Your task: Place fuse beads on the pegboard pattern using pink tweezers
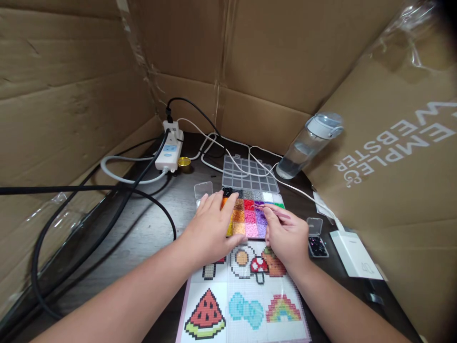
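Observation:
My right hand (288, 236) pinches a pair of pink tweezers (280, 213), their tips over the red and purple compartments of a bead box (252, 238). Small beads sorted by colour fill the box, red beads (249, 205) among them. Across the left side of the box lies my left hand (210, 228), fingers spread, nothing visible in its grasp. Nearer to me is a pattern sheet (210, 286) with a clear pegboard over its right part. On the board, a red and white mushroom (259, 267) sits near a fried-egg picture. A watermelon picture (206, 315) shows at lower left.
The bead box's clear lid (250, 176) lies open behind it. A water bottle (303, 147) stands at back right, a power strip (168, 152) and gold cup (184, 163) at back left. Cables cross the table. A small bead case (317, 247) and white charger (355, 255) are rightward.

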`<state>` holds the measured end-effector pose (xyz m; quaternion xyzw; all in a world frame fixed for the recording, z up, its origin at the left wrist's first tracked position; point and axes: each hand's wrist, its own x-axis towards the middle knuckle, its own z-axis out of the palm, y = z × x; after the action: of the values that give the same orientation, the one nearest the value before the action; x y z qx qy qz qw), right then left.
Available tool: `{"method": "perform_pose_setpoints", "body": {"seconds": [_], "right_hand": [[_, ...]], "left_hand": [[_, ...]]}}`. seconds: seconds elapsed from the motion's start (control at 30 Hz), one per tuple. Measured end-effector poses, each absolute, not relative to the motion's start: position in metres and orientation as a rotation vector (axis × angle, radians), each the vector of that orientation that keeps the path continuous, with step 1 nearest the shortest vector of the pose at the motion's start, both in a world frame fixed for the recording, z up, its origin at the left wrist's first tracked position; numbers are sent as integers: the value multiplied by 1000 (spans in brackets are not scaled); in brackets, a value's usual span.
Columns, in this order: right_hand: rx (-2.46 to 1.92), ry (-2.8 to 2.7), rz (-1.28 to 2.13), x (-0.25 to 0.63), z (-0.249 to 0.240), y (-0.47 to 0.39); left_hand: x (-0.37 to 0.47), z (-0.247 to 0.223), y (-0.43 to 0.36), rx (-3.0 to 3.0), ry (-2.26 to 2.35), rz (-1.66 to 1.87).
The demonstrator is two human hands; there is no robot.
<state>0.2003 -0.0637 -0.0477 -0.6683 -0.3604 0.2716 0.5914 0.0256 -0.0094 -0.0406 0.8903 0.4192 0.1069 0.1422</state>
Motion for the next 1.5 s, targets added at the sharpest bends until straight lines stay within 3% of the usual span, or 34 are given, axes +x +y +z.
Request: {"method": "perform_pose_setpoints", "body": {"seconds": [0.9,1.5], "right_hand": [[-1593,-839,703,201,-41,-60],[-1589,-972,557,205,-48,-59]], "left_hand": [[26,-42,-7,2568,1188,345],[26,-44,-7,2548,1185,405]]}}
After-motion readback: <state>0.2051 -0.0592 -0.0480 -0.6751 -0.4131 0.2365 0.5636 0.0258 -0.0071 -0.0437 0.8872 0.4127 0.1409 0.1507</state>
